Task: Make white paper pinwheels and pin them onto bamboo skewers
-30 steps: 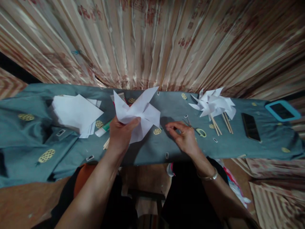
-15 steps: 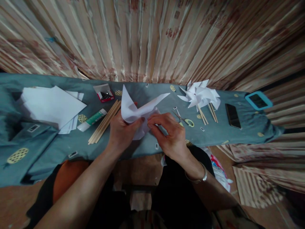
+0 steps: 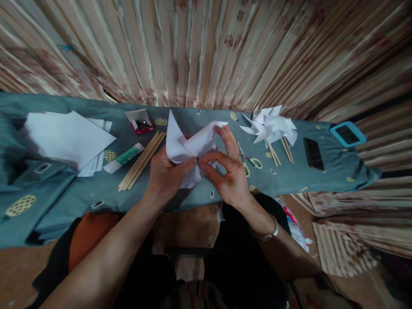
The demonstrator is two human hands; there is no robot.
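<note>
White paper pinwheel (image 3: 192, 146) pinched in left hand (image 3: 165, 175), right hand (image 3: 229, 176), earlier apart, now pinched together at centre

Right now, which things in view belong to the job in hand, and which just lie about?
Belonging, probably:
held paper pinwheel
pinwheels on sticks
loose sticks
paper sheets
red box
tube
scissors

Probably just lying about:
phone
blue-framed device

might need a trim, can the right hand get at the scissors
Probably yes: the scissors lie beside the right hand with nothing seen lying on them, though it is busy at the folded paper.
</note>
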